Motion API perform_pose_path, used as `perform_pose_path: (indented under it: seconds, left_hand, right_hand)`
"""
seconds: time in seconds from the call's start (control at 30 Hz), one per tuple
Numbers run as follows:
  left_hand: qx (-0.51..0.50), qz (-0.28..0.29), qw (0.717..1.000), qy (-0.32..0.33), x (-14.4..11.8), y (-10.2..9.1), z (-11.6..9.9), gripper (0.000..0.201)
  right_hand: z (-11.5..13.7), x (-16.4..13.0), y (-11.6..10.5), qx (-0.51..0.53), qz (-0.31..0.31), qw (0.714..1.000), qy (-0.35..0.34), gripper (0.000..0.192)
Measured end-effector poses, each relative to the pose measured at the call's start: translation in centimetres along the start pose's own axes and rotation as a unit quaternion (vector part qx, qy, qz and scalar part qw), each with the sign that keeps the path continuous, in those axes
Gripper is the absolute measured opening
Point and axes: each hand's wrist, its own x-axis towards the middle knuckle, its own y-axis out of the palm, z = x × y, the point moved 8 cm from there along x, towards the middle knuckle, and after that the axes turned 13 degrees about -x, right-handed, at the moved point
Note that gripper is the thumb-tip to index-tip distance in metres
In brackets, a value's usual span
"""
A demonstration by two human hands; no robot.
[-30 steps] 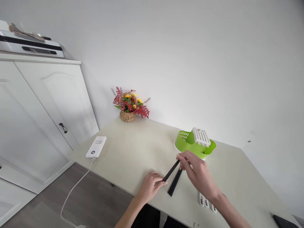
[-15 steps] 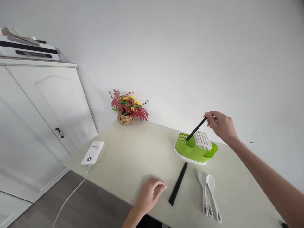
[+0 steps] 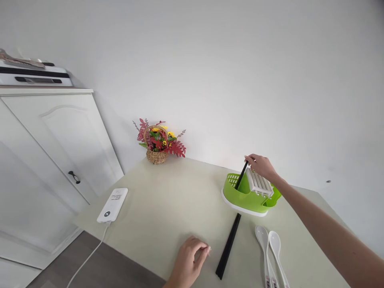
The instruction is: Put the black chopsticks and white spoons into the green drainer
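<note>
My right hand [image 3: 260, 165] pinches the upper end of black chopsticks [image 3: 241, 176], whose lower end is inside the lattice-sided left compartment of a green utensil caddy [image 3: 244, 201]. I cannot tell whether one or two sticks are in the pinch. The caddy has a white base and a white slatted rack [image 3: 260, 184] below my hand. Resting near the table's front edge, my left hand [image 3: 189, 258] has its thumb and forefinger tips together, with nothing seen between them. Just right of it lies a bunch of black chopsticks [image 3: 228, 247]. White spoons [image 3: 264, 244] lie further right.
A wicker basket of artificial flowers [image 3: 157, 156] stands at the table's back left by the wall. A white power bank [image 3: 113, 205] with a cable [image 3: 90, 256] lies at the left edge. A white cabinet [image 3: 60, 160] stands beyond it.
My right hand has moved left and down towards the caddy, and the chopsticks now stand steeper and deeper in the compartment. My left hand stays by the front edge. The camera view has shifted slightly.
</note>
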Motion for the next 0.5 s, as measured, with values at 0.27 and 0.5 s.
perform_pose_path:
  seconds: [0.27, 0.5]
  left_hand:
    - [0.012, -0.002, 1.000, -0.009, 0.1, 0.1, -0.3, 0.037]
    - [0.014, 0.000, 1.000, 0.000, -0.1, 0.4, -0.9, 0.036]
  right_hand:
    - [0.9, -5.2, -5.0, -0.018, -0.032, 0.999, -0.011, 0.041]
    - [4.5, -18.2, 1.7, -0.014, 0.231, 0.968, -0.100, 0.031]
